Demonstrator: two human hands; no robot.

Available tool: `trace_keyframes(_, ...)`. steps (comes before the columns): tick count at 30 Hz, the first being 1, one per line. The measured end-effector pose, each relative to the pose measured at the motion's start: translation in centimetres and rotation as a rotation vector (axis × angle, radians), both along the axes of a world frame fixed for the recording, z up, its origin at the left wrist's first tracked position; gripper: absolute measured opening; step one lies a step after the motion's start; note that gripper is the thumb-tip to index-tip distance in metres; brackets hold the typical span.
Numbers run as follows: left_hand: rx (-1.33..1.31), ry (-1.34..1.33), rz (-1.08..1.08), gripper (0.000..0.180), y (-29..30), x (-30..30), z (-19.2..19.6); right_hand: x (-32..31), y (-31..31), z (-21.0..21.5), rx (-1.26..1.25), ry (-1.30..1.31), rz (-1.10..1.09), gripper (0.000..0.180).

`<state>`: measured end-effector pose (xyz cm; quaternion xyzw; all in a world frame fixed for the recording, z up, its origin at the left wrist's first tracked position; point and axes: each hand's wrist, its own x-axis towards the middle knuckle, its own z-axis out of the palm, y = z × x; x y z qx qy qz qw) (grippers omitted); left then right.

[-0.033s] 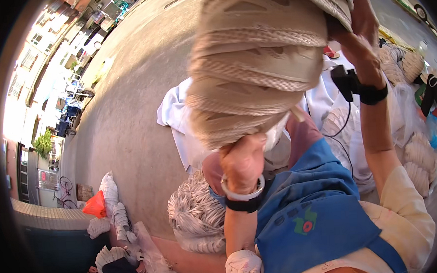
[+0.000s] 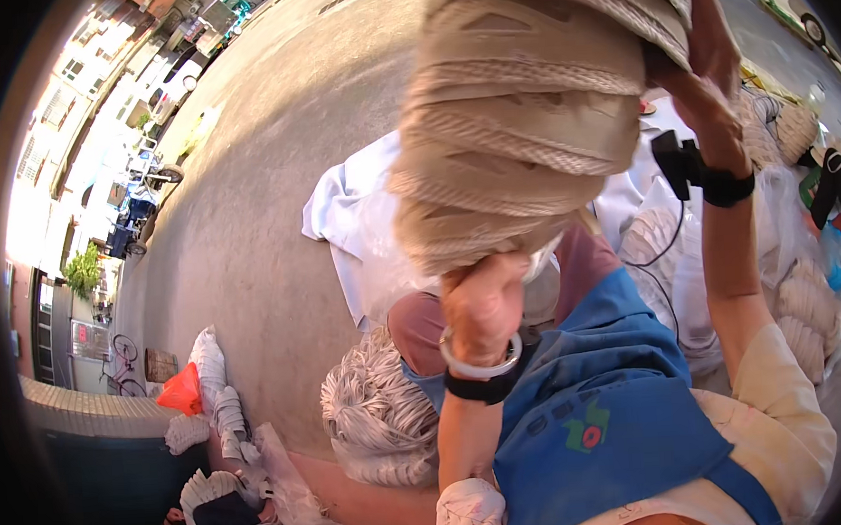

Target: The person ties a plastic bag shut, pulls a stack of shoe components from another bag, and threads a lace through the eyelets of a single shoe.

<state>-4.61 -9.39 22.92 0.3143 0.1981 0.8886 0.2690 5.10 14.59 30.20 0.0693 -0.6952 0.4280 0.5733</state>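
A thick stack of nested beige pieces with braided edges [image 2: 527,114] is held up in front of me, reaching the top of the view. They look like shoe parts, but I cannot tell for sure. At the stack's lower end, my left hand [image 2: 487,302] is closed against it, a white bangle and a black band on the wrist. My right hand [image 2: 711,95] grips the stack's right side, its fingertips partly hidden. A black device on a strap [image 2: 677,163] with a cable sits on my right wrist. My lap is covered by a blue apron [image 2: 601,434].
A bundle of pale cords or strips [image 2: 376,412] lies by my left knee. White cloth [image 2: 351,209] spreads beyond my knees. Several beige bundles [image 2: 809,318] and a blue plastic bag [image 2: 837,255] are at the right. An orange bag [image 2: 181,391] and white sacks lie far left.
The stack has shifted slightly to the right, together with both my hands. My grip on it looks the same.
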Motion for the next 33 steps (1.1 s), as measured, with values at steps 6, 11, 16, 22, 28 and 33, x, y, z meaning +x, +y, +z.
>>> trace_keyframes(6,-0.130,-0.256,-0.144,0.056,5.7,2.1,0.7,5.7,5.4,-1.8,-0.060,-0.004,-0.215,0.082)
trace_keyframes(11,-0.327,0.254,-0.351,0.043,9.5,1.8,1.9,11.9,5.1,-1.6,0.009,0.046,-0.576,0.058)
trace_keyframes(16,-0.402,0.216,-0.168,0.038,11.6,6.0,-4.5,15.1,5.5,-3.0,-0.021,-0.080,-0.804,0.065)
trace_keyframes(22,-0.414,-0.205,-0.517,0.040,9.0,4.9,-10.8,11.4,2.5,-7.4,0.058,-0.336,-0.682,0.086)
trace_keyframes(28,-0.532,0.028,-0.275,0.054,6.3,3.1,-14.9,8.0,-0.2,-8.5,0.013,-0.403,-0.554,0.100)
trace_keyframes(33,-0.376,-0.479,-0.415,0.064,3.2,0.7,-17.8,4.1,-5.8,-11.0,0.185,-0.358,-0.247,0.098)
